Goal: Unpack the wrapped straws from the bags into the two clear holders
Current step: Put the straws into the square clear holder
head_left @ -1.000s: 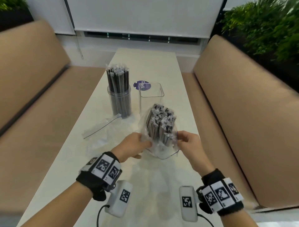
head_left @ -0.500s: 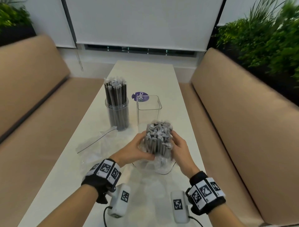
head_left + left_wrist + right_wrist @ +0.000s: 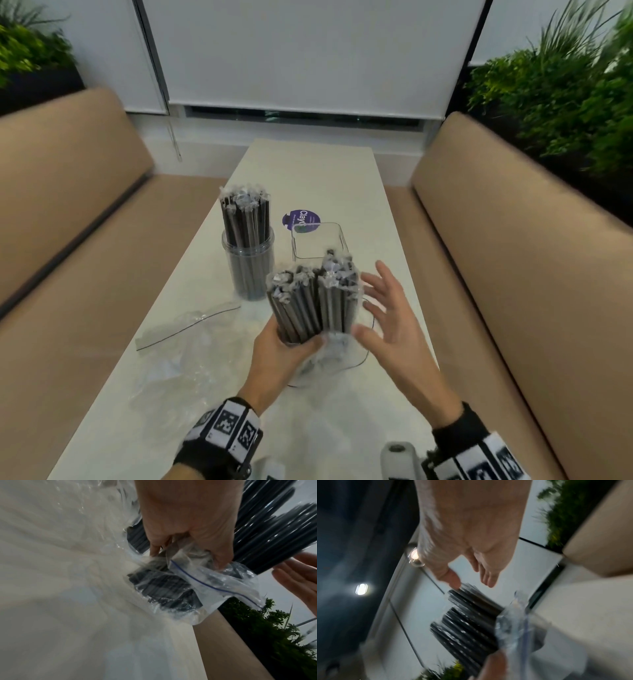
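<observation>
My left hand (image 3: 284, 349) grips the lower end of a bundle of wrapped black straws (image 3: 311, 301), held upright above the table. The clear zip bag (image 3: 329, 356) hangs crumpled around the bundle's base; in the left wrist view the bag (image 3: 211, 582) bunches under my left hand (image 3: 187, 524). My right hand (image 3: 387, 318) hovers just right of the bundle with fingers spread; in the right wrist view, too, my right hand (image 3: 471, 574) holds nothing, near the straws (image 3: 471, 622). Behind stands an empty square clear holder (image 3: 317, 240). A round clear holder (image 3: 248, 260) at left is full of straws.
An empty zip bag (image 3: 185, 325) and more crumpled plastic (image 3: 171, 380) lie on the white table (image 3: 308, 171) to the left. A purple round sticker (image 3: 299, 221) lies behind the square holder. Tan benches (image 3: 513, 274) flank the table, with plants (image 3: 565, 102) behind.
The bundle has risen out of the bag and now stands taller in my left hand. My right hand has let go and opened beside it. The camera view tilted upward.
</observation>
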The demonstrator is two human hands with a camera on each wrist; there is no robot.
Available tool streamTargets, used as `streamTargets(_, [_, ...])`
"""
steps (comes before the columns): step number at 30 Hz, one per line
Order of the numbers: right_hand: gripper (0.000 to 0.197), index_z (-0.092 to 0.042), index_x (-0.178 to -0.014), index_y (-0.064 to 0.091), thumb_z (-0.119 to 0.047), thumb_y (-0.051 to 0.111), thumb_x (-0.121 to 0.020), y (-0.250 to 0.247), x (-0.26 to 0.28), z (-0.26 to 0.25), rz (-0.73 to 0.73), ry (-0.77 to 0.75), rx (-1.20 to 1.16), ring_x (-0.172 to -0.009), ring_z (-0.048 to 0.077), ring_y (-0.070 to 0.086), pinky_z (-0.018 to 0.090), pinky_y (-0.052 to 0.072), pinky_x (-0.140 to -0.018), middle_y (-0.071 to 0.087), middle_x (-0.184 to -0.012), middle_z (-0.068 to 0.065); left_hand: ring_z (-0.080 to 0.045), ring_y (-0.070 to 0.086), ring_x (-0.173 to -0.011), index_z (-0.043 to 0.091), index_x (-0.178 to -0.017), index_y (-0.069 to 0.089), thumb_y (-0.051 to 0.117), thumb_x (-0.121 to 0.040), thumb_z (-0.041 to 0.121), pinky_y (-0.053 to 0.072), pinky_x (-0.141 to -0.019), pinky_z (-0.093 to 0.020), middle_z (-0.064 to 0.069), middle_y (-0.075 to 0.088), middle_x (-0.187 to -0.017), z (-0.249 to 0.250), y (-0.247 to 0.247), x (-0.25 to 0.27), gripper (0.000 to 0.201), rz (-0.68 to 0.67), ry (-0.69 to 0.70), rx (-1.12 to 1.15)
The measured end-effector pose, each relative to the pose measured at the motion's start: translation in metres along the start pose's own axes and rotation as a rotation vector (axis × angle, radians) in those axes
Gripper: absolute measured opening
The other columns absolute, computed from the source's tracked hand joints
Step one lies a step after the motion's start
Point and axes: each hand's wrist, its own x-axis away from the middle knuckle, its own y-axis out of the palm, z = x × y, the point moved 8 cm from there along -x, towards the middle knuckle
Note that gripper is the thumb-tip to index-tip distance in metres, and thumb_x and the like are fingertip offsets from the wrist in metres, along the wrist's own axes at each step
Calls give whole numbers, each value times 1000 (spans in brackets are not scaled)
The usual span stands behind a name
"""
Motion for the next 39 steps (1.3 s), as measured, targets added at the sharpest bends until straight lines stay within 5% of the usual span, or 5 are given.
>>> streamTargets(6, [40, -33, -116, 63, -27, 79, -81, 18, -25, 7, 48, 75, 125, -85, 0, 69, 20, 55, -77, 75, -97, -11, 4, 70, -79, 24, -104, 66, 87, -64, 11, 51, -60, -8, 11, 73, -89, -3, -11, 2, 47, 8, 11, -10])
streamTargets(11, [26, -42, -107, 63, -28, 71, -87, 11, -37, -12, 16, 76, 104, -98, -6, 67, 10, 50, -80, 72, -99, -30, -1, 69, -88, 27, -107, 64, 88, -64, 15, 53, -63, -10, 12, 73, -93, -4, -14, -3, 51, -22, -4, -18])
streamTargets(18, [52, 8, -102, 54, -40, 67, -84, -12, -55, -39, 189, 11, 124, -104, 48, 54, 65, 43, -88, 58, -105, 37, -3, 69, -94, 31, -110, 61, 88, -66, 19, 56, -81, -23, 9, 73, -102, 3, -11, -15, 53, -90, -17, 36])
streamTargets(31, [29, -15, -61, 72, -4, 63, -86, -44, -81, -90, 351, -7, -146, -80, 26, 65, 56, 53, -86, 70, -74, 9, -8, 63, -99, 32, -112, 56, 86, -69, 21, 50, -78, -20, 9, 67, -107, 10, -8, -23, 53, -141, -13, 37])
streamTargets(39, [13, -9, -84, 53, 1, 57, -92, -100, -118, -173, 476, -208, -427, -72, 20, 69, 40, 60, -82, 69, -66, 2, 4, 64, -96, 31, -120, 56, 87, -67, 24, 52, -75, -15, 9, 69, -111, 5, -11, -23, 61, -165, -16, 43])
